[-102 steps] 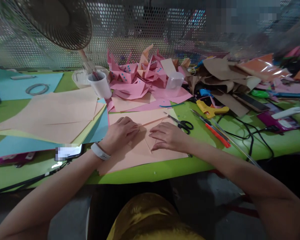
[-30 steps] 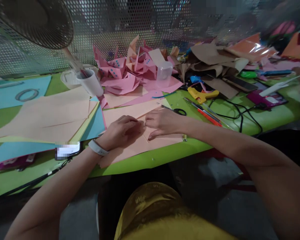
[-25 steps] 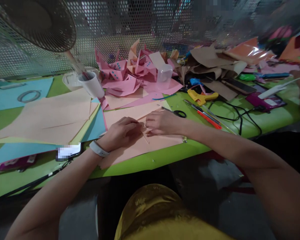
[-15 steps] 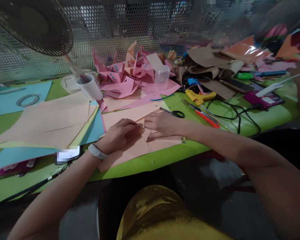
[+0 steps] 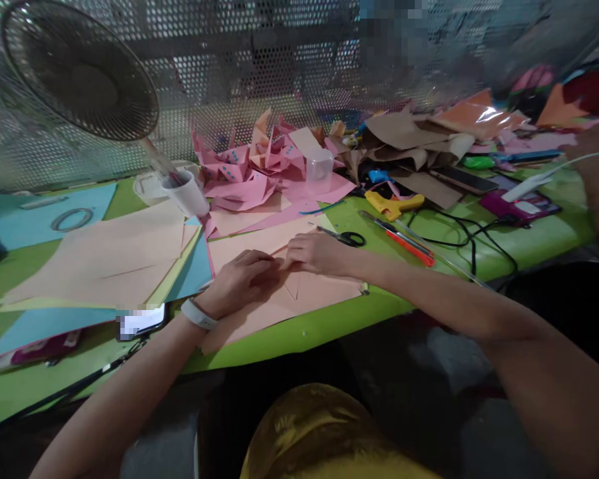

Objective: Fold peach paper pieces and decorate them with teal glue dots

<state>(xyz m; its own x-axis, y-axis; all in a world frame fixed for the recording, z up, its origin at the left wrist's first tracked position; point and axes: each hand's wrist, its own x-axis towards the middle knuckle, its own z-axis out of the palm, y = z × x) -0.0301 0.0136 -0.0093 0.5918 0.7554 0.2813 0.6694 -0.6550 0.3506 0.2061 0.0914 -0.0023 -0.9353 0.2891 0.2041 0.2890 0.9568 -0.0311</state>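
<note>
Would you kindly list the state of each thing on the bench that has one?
Peach sheet: flat, creased, pressed by both hands.
Left hand: palm down on it.
Right hand: fingertips on the fold.
Scissors: lying shut.
Paper cup: tilted.
Plastic cup: upright.

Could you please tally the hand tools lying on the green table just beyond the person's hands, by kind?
Scissors: 1
Yellow glue gun: 1
Red-handled cutter: 1
Total: 3, all on the green table past the right hand; the left hand presses the peach paper beside it.
</note>
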